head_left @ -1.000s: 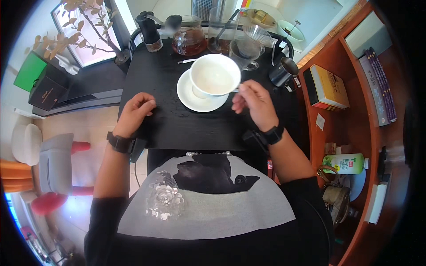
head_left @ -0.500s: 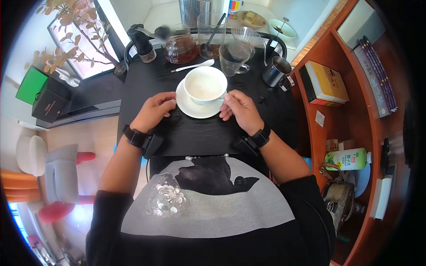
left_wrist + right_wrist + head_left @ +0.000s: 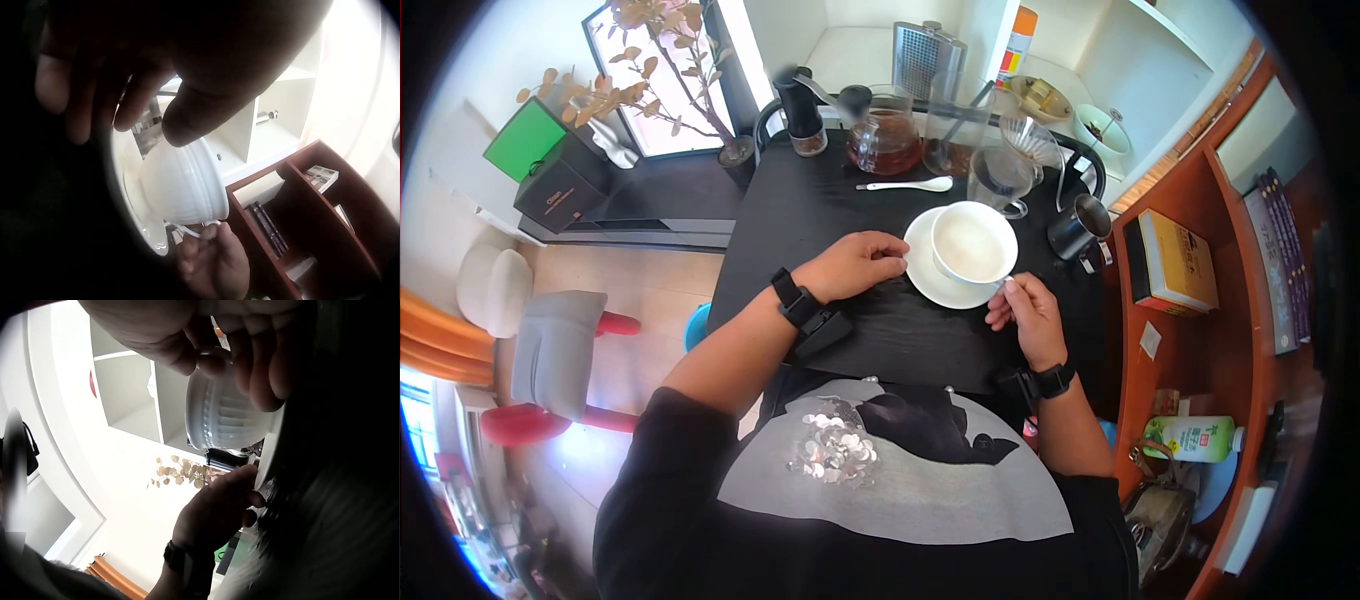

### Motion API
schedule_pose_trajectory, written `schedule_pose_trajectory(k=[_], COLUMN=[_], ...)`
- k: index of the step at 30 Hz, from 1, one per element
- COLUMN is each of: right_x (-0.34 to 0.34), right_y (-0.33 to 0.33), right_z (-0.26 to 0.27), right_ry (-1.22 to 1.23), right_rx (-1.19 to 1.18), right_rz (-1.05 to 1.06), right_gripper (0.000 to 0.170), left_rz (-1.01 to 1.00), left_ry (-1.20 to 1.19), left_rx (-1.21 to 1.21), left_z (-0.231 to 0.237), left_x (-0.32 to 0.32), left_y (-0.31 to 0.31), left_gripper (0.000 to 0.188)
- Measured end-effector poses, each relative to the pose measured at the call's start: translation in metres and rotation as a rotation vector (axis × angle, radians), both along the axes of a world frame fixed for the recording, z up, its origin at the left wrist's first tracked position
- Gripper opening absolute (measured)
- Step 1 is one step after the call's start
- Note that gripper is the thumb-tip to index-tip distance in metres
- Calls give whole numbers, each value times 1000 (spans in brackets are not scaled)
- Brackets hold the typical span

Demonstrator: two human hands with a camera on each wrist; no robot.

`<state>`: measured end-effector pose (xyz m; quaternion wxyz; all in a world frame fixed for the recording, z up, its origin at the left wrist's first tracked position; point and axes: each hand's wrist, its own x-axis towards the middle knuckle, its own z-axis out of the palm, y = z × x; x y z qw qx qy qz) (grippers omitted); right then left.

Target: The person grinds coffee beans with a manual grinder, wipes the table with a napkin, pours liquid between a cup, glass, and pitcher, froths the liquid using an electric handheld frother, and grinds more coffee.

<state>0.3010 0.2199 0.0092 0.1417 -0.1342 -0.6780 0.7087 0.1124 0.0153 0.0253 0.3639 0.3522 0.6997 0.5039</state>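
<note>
A white teacup (image 3: 975, 240) stands on a white saucer (image 3: 924, 268) at the middle of the black table. My right hand (image 3: 1034, 318) pinches the cup's handle between thumb and fingers, at the cup's near right side. At the saucer's left rim are the fingertips of my left hand (image 3: 850, 268), with fingers loosely extended and the thumb apart from them. The left wrist view shows ribbing on the cup (image 3: 181, 181) and its foot over the saucer (image 3: 147, 215). Behind the saucer lies a white spoon (image 3: 912, 185).
Along the table's back edge stand a glass teapot (image 3: 885, 145) with brown liquid, a tall glass vessel (image 3: 955, 135), a glass cup (image 3: 997, 178) and a black-topped grinder (image 3: 803, 120). A metal pitcher (image 3: 1080, 228) is at the right, near a brown shelf (image 3: 1145, 290).
The right hand has brought the cup down onto the saucer, still holding its handle. My left hand has moved right to the saucer's rim. The head view has shifted.
</note>
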Motion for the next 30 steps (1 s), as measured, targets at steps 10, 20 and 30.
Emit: schedule_pose_trajectory(k=[10, 20, 30], right_x=[5, 7, 17], right_y=[-1, -4, -4], right_z=[11, 35, 135], right_ry=[-63, -73, -389], right_rx=[180, 794, 673], right_rz=[-76, -136, 66], right_gripper=[26, 18, 18], left_rz=[127, 490, 584], left_ry=[28, -155, -55], left_rx=[75, 209, 54], left_z=[15, 7, -24], left_x=[-34, -103, -164], left_y=[-34, -40, -13], left_gripper=[22, 17, 23])
